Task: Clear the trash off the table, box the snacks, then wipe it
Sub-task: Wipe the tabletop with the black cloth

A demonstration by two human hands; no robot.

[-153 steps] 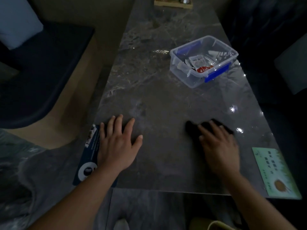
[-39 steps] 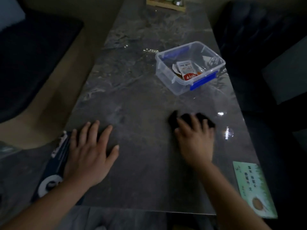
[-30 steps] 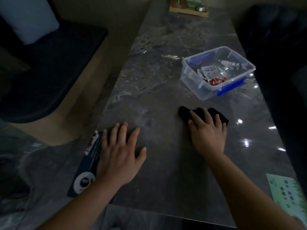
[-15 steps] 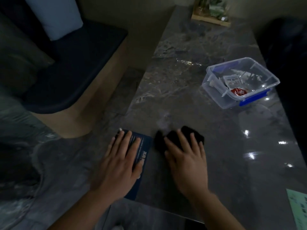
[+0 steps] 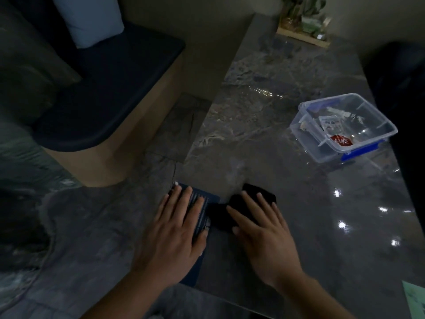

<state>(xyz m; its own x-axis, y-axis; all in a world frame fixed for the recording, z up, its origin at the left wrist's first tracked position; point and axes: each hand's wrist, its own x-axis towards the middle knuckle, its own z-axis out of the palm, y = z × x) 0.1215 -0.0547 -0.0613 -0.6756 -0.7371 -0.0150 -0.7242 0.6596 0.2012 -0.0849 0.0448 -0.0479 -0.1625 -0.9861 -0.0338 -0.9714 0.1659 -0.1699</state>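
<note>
Wiping nearer the left hand (image 5: pixel 174 229) now — right hand (image 5: pixel 262 233) flat, apparently ungripped, on black cloth (image 5: pixel 232 208).

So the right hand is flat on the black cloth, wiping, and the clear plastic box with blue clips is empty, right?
Not quite. The right hand is flat on the black cloth, but the clear plastic box with blue clips is not empty: the head view shows snack packets inside it, one with a red end.

A crumpled black cloth (image 5: pixel 250 204) lies flat near the worktop's (image 5: pixel 287 157) left edge, while the lidless clear box (image 5: pixel 342 127) holding snack packets (image 5: pixel 333 126) sits by its right edge.
</note>
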